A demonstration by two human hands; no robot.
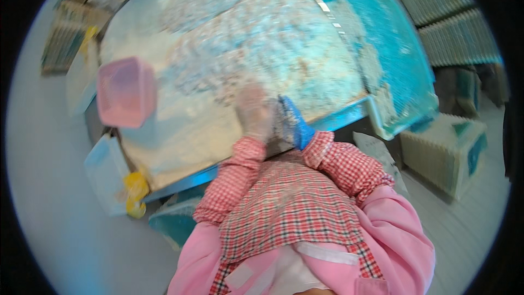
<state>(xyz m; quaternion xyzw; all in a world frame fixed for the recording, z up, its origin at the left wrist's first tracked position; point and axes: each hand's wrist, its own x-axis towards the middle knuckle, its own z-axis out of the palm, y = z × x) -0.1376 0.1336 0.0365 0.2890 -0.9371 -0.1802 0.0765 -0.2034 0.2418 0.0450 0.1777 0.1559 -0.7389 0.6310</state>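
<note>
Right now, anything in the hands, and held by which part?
Can't tell. The left hand is blurred beside the blue-gloved right hand; the dark patch between them may or may not be something held.

Here a pale, blue-edged table (180,145) carries a greyish spread of loose bits (229,49), a pink tub (125,94) by its left edge.

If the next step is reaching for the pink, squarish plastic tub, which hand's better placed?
Left, probably. The pink, squarish plastic tub sits to the left of both hands, and the left hand is nearer. The blue-gloved right hand would have to cross it. Blur hides whether the left fingers hold anything.
</note>
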